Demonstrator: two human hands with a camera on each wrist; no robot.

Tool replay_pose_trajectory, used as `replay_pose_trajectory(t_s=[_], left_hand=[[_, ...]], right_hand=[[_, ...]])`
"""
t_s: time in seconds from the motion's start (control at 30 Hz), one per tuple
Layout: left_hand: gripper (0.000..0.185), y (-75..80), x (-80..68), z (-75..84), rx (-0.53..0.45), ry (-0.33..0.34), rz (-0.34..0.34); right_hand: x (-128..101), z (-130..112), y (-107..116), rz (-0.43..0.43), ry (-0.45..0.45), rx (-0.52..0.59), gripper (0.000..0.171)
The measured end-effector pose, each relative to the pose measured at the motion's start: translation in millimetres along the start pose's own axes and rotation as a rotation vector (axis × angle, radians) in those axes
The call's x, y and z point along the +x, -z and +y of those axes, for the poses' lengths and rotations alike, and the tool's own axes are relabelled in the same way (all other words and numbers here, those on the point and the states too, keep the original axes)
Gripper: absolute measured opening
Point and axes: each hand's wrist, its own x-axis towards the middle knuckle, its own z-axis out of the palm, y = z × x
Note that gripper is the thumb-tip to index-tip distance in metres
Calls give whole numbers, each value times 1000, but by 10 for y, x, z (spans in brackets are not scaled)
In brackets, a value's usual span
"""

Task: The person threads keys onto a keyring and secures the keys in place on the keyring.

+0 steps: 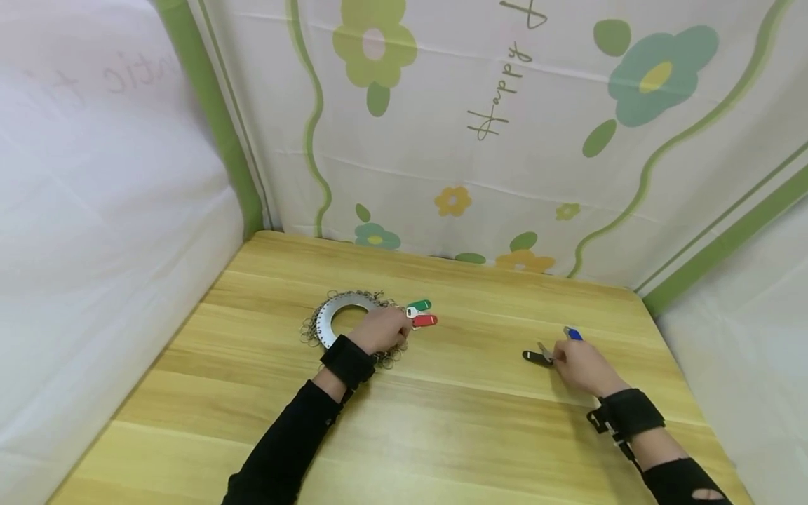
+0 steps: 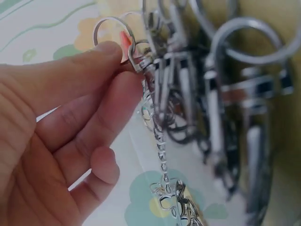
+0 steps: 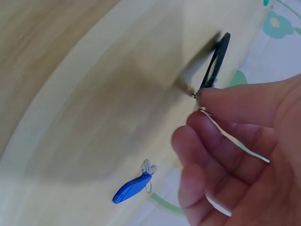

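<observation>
My left hand [image 1: 381, 330] rests at the right side of a flat metal ring [image 1: 337, 315] fringed with several small key rings and clasps. In the left wrist view its thumb and forefinger [image 2: 101, 61] pinch one silver clasp [image 2: 141, 63] with a fine chain [image 2: 162, 160] hanging below. A green tag [image 1: 419, 306] and a red tag [image 1: 425, 320] lie just right of that hand. My right hand [image 1: 583, 365] pinches the metal end of a black tag [image 1: 535, 357], seen edge-on as the black tag [image 3: 217, 59] in the right wrist view. A blue tag [image 1: 573, 334] lies on the wood beside it; the blue tag [image 3: 132, 188] shows near the fingers.
The wooden table [image 1: 454, 414] is enclosed by white cloth walls: a flowered one [image 1: 505, 140] at the back and plain ones at left and right. Both forearms wear black sleeves and wrist straps.
</observation>
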Motion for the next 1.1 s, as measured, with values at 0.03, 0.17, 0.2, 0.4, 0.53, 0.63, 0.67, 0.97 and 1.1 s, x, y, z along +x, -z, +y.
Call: replay_pose_trajectory(t_s=[0.03,0.17,0.2,0.4,0.53,0.63,0.67,0.97,1.1], left_hand=[[18,7,-2,-9,-18,-1,3],[15,68,-20,-56,-104,14,3],[14,88,-28,-70,-135,26,-4],[7,166,-76,-152,-267,75,-54],[6,168,-92,-204,-320,75,-69],[5,160,-95,-237,-316,80,-71],[6,160,-94,-245,-314,83,-71],[15,207,-45,-239,-365,161,-78],[13,161,-46,-199,-355,173,-83]], right_hand=[[-1,0,-3,17,-3,10,6],[13,-24,20,90,5,50,2],[19,-37,33,103,9,64,3],[39,-132,50,162,-9,153,5],[63,-211,34,244,-3,224,7],[94,-248,-4,310,32,342,8],[106,-272,-1,314,30,386,10],[438,-652,107,201,-38,928,29],[624,-824,38,114,-42,1059,25]])
